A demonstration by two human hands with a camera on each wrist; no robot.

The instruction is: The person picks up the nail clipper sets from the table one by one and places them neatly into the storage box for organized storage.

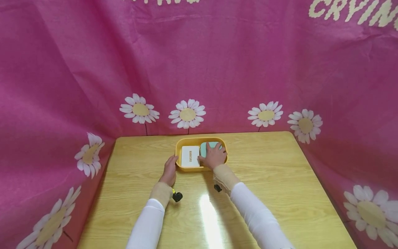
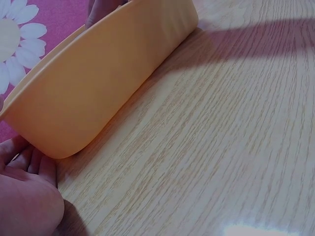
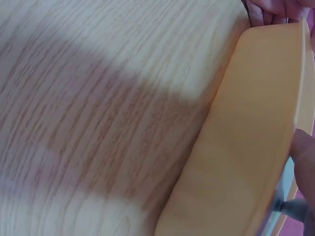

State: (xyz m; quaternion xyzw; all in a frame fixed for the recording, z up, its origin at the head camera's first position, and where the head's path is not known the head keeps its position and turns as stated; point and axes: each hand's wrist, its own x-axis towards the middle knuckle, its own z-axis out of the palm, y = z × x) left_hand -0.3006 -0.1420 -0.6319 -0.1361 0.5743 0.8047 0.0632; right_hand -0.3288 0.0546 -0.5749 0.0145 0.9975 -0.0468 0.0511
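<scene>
An oblong yellow tray (image 1: 189,169) sits near the far edge of the table. In its left half lies a white box (image 1: 186,159) lettered "MANICURE". A mint-green case (image 1: 203,149) is in the right half, partly covered by my right hand (image 1: 214,157), which grips it from above with thumb and fingers spread to its sides. My left hand (image 1: 169,171) holds the tray's left end. The left wrist view shows the fingers of the left hand (image 2: 29,196) bent at the tray's lower corner. Over the tray's rim in the right wrist view reaches my right hand (image 3: 306,169).
The tray stands on a wood-grain table (image 1: 264,193). A pink curtain (image 1: 224,69) with daisies encloses the table's back and both sides, close behind the tray. Small black devices hang at both wrists.
</scene>
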